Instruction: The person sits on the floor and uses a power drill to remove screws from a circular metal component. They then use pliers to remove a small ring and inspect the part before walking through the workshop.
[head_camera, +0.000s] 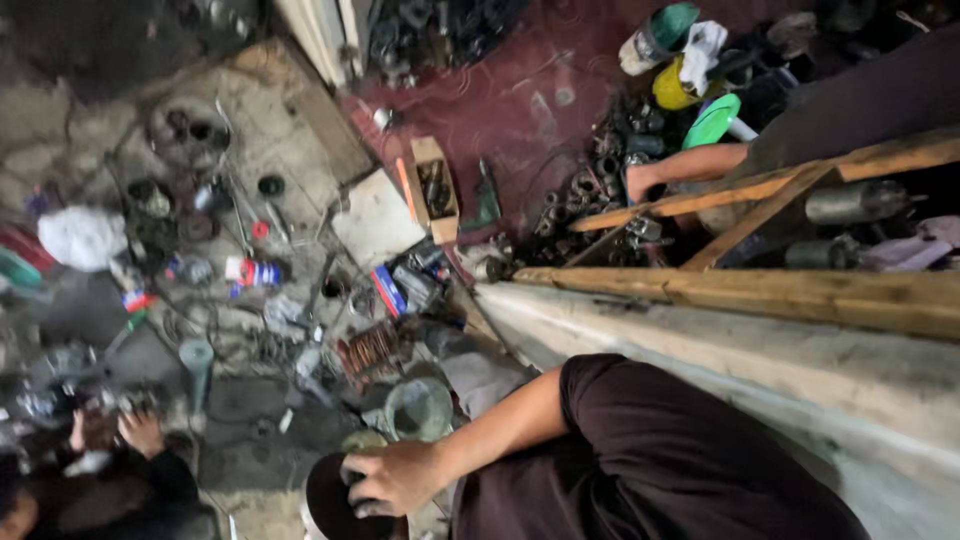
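My left hand (393, 476) reaches out to the left from a dark brown short sleeve and curls over the top of a dark round part (330, 500) at the bottom edge. Its fingers wrap the part's rim. Just above the hand stands a pale round can (418, 408). A copper-wound motor piece (372, 348) lies further up. My right hand is out of sight.
Another person's two hands (120, 432) work at small parts at bottom left. A third person's forearm (690, 165) reaches among metal rings at upper right. A wooden frame (800, 290) and a concrete ledge (760, 370) run along the right. Scrap parts, a cardboard box (435, 185) and a white bag (82, 238) litter the floor.
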